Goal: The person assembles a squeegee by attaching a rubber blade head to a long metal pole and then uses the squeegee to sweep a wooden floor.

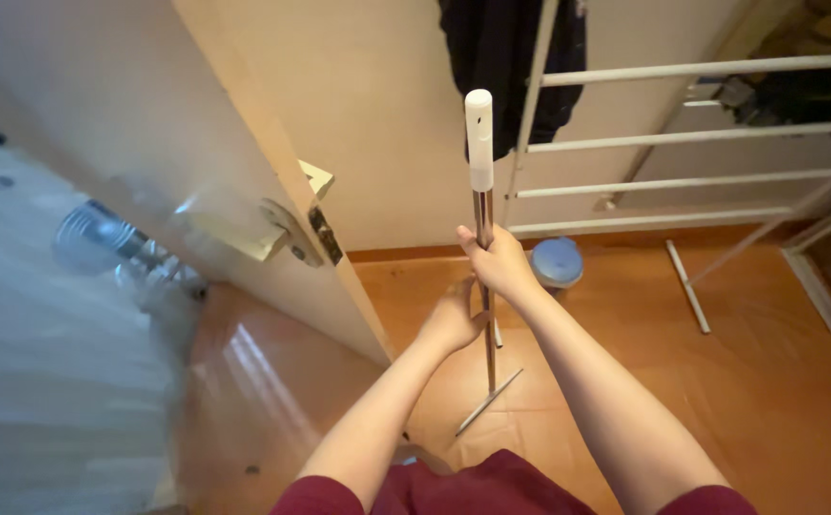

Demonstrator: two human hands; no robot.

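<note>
Hands (477,291) stacked, gripping upright pole (483,215)

Both bare forearms reach forward and meet. The right hand (503,264) sits higher, fingers curled closed; the left hand (454,319) just below it, seemingly closed too, partly hidden.

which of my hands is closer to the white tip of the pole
Right. Your right hand grips the metal pole higher up, just below the white tip; your left hand holds it lower, farther from the tip.
</note>
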